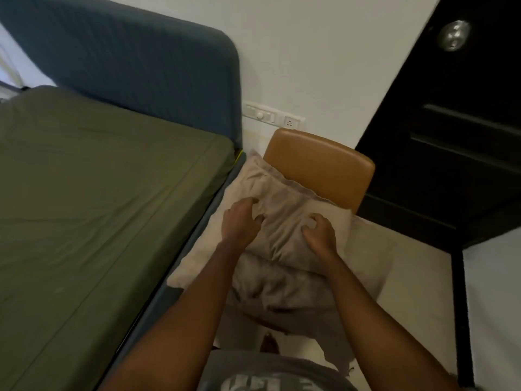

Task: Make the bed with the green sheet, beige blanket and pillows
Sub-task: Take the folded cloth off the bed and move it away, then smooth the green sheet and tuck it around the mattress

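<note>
Head view shows both hands on the top pillow [282, 221], which lies on a pile on the seat of the chair [318, 165], against its tan backrest and just beside the bed's right edge. The left hand [239, 224] sits near the pillow's bed-side edge with fingers curled and their tips dug into the cover. The right hand [320, 235] has fingers and thumb curled into a bunch of fabric near the far side. Under this pillow lie a grey pillow [276, 289] and a pale cream layer [197, 258]; whether that layer is the beige blanket I cannot tell.

The green sheet [98, 193] already covers the mattress up to the headboard [127, 66], so the step in hand looks like lifting this pillow across. To do it well, the grip should take the filling, not just loose cover, and the lift should be straight up so the pile below stays on the seat. The pillow then belongs at the head end, square to the headboard.

White letters show on the grey shirt [270, 376], but they are cut off and blurred, so unreadable. The wall switch plate [273, 115] bears no legible marking.
</note>
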